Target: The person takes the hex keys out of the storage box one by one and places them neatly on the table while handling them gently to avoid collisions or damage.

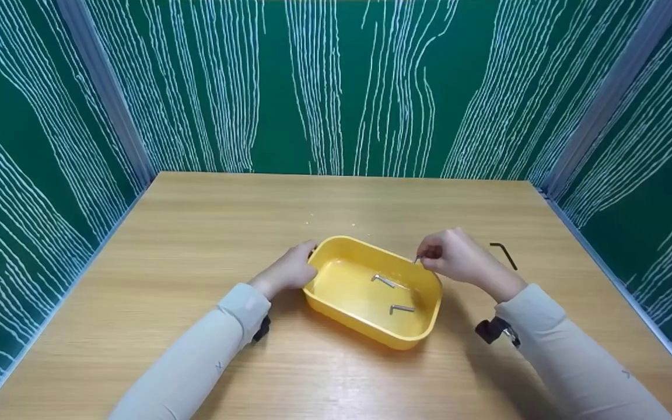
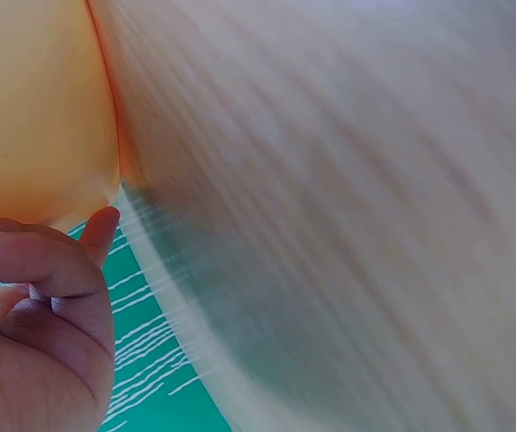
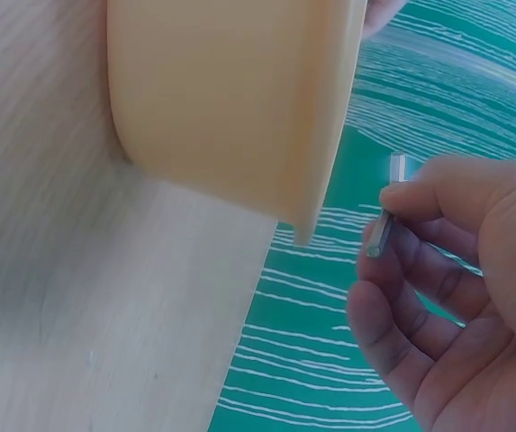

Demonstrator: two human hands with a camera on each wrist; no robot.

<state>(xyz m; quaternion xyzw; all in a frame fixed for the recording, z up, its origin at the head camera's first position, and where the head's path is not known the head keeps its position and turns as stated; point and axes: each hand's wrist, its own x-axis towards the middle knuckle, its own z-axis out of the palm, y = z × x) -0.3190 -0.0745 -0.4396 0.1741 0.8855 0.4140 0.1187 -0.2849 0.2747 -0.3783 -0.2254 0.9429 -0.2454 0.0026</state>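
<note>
A yellow plastic tub (image 1: 336, 312) sits at an angle on the table. My left hand (image 1: 292, 269) grips its left end, the thumb over the rim and the other fingers round the outside. In the left wrist view, curled fingers (image 2: 41, 261) lie against the tub's wall. Between thumb and fingertips my right hand (image 1: 458, 256) pinches a small silver hex key (image 3: 381, 236), close over the tub's far right rim. Inside the tub lie two silver hex keys, one nearer the middle (image 1: 384, 281) and another toward the front wall (image 1: 402, 308).
A black hex key (image 1: 506, 255) lies on the wooden table (image 1: 196, 233), right of my right hand. Tiny light crumbs (image 1: 353, 224) dot the wood behind the tub. Green walls (image 1: 277, 116) with white wavy lines enclose the table at the back and sides.
</note>
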